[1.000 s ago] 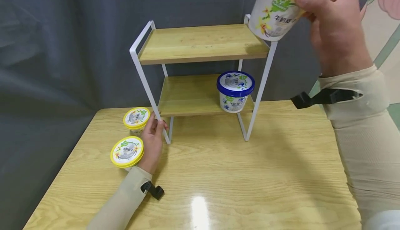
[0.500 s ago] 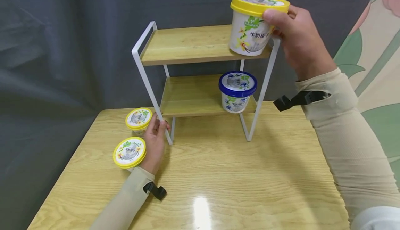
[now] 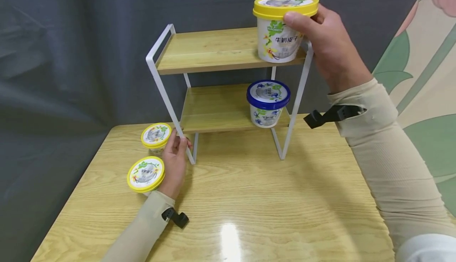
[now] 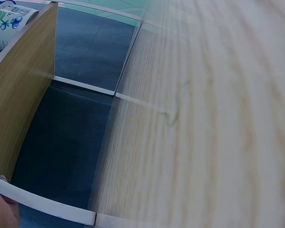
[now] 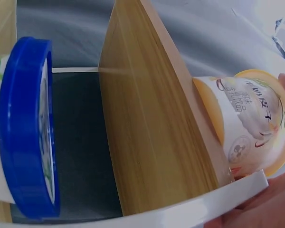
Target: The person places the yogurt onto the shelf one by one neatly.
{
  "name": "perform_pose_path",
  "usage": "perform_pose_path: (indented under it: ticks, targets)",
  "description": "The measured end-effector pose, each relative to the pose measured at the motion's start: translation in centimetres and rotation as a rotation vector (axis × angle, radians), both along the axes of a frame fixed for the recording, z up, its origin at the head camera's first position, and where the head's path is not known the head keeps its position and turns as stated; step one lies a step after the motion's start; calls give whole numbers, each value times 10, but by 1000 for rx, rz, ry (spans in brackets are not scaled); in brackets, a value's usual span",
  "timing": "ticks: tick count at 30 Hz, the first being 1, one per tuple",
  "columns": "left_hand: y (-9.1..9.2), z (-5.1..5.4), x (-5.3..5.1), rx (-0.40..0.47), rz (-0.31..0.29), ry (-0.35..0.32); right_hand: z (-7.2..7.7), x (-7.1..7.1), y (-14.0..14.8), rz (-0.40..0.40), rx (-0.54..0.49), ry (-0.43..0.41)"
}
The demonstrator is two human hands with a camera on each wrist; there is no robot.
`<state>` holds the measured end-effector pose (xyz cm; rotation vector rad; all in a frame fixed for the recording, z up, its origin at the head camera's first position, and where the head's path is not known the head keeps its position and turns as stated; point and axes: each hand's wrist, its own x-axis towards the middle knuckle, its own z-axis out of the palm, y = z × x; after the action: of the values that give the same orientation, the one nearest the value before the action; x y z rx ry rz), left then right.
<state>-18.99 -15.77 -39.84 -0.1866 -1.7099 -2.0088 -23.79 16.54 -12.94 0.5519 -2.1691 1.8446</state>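
My right hand [image 3: 331,42] grips a white tub with a yellow lid [image 3: 279,36], thumb on the front just under the rim. The tub is upright at the right end of the rack's top board [image 3: 217,50]; in the right wrist view its base meets the board's edge or nearly so. Low on the left, my left hand [image 3: 174,171] holds the white metal leg [image 3: 172,113] of the two-tier rack between thumb and fingers. On the lower board [image 3: 213,109] stands a blue-lidded tub [image 3: 268,103], at the right side.
Two more yellow-lidded tubs, a rear one [image 3: 156,135] and a front one [image 3: 146,175], stand left of my left hand, very close to it. The rack stands on a wooden table [image 3: 249,198]. A dark grey curtain [image 3: 89,48] hangs behind.
My right hand has brought the yellow-lidded tub leftward and down from the upper right to the top board, turning it from tilted to upright. My left hand stays on the rack leg.
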Motion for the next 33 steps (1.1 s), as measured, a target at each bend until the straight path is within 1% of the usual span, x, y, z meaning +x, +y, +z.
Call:
perform_pose_path:
  ticks: [3, 5, 7, 10, 12, 14, 17, 18, 20, 22, 24, 25, 27, 30, 33]
  targets:
    - [-1, 0, 0, -6, 0, 4, 0, 1, -1, -9, 7, -6]
    - [0, 0, 0, -1, 4, 4, -1, 2, -1, 15, -30, -9]
    - [0, -1, 0, 7, 11, 2, -3, 4, 1, 51, -115, -6]
    - [0, -3, 1, 14, 13, -9, -11, 11, 10, 58, -294, -33]
    - [0, -5, 1, 6, 13, -11, -22, 17, 20, 25, -363, -35]
    - [0, -5, 2, -8, 12, -12, -38, 22, 29, -48, -356, -41]
    - [-1, -5, 2, -7, 14, -10, -70, 24, 41, -145, -215, -26]
    - [-2, -5, 1, -5, 13, -10, -81, 24, 45, -189, -155, -22]
    - [-3, -4, 0, -11, 12, -18, -103, 22, 55, -269, 1, 5]
    - [-3, -5, -1, -17, 14, -26, -123, 18, 65, -343, 159, 59]
    - [-4, -6, -1, -28, 17, -33, -141, 13, 72, -405, 294, 145]
    - [-5, -6, 0, -29, 18, -33, -150, 10, 74, -424, 355, 193]
    - [-6, -7, 0, -21, 19, -25, -167, 4, 77, -448, 436, 280]
    - [-8, -7, 0, -14, 16, -7, -189, -3, 80, -450, 541, 399]
    - [-9, -7, 0, -17, 14, 3, -206, -8, 83, -440, 658, 486]
